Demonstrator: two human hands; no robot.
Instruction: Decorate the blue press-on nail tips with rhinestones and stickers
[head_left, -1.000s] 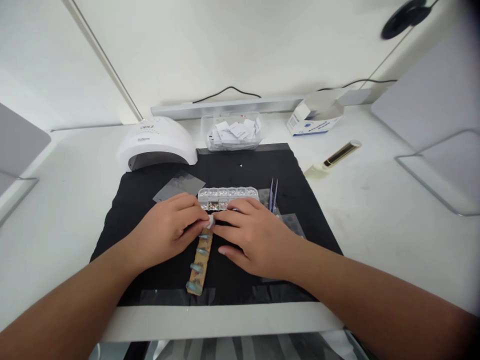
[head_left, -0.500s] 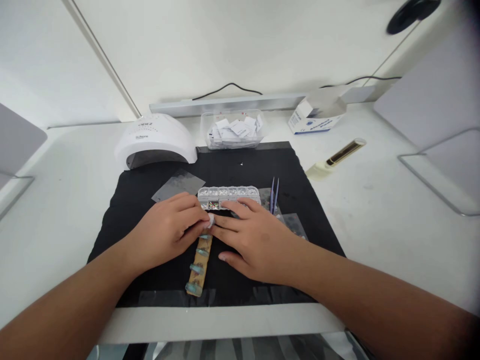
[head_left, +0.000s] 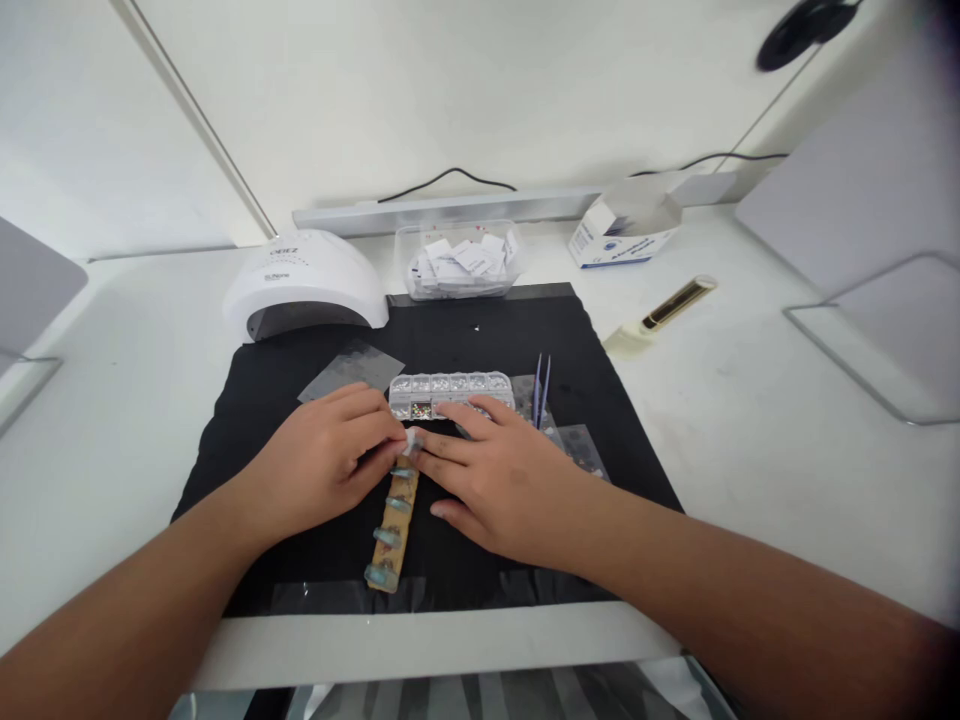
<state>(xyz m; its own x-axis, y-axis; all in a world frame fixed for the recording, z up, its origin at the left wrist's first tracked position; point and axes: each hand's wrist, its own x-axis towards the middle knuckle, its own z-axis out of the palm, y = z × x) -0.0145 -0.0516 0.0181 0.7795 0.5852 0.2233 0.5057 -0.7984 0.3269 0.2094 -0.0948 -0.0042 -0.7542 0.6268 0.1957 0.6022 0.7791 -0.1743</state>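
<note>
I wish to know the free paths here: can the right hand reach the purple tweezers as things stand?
Probably yes. The tweezers lie on the black mat just beyond the right hand, with nothing between them; the hand now rests by the wooden stick.

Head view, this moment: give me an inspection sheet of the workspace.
Surface: black mat on white table.
Job's things: wooden stick bearing blue nail tips; small white piece pinched at its far end.
Clutter: rhinestone box, tweezers, nail lamp, tub of packets, carton, bottle.
Grippers: left hand and right hand meet fingertips on the piece.
Cables: black cable along the wall.
Surroundings: white walls.
</note>
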